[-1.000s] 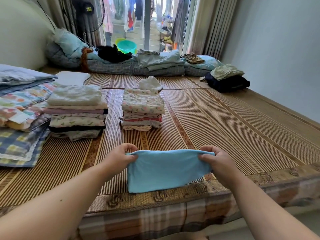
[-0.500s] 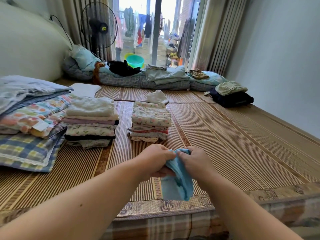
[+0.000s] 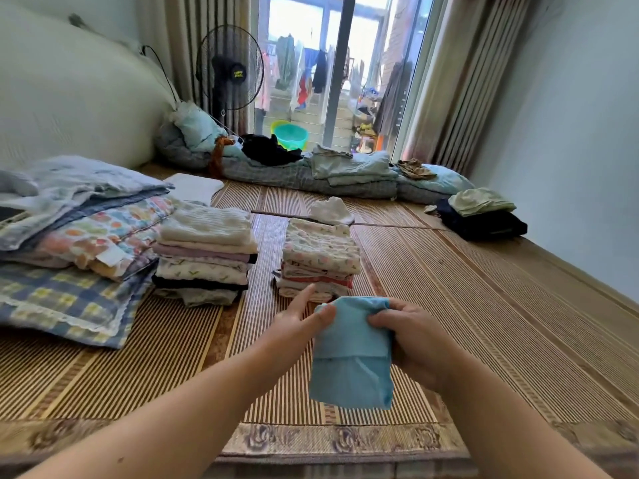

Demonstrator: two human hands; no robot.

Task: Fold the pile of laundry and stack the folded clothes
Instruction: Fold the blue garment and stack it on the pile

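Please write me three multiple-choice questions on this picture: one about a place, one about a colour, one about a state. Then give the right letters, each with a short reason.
1. Where is the floral stack in relation to the cream-topped stack?
A. to its right
B. on top of it
C. to its left

2. What colour is the cloth in the hands?
A. red
B. light blue
C. black

3. In what state is the cloth?
A. spread out flat, untouched
B. rolled into a ball
C. held up by the left hand and the right hand

Answers:
1 A: the two stacks stand apart on the bamboo mat, with the floral one on the right.
2 B: it is plainly light blue.
3 C: both hands hold its top edge and it hangs down.
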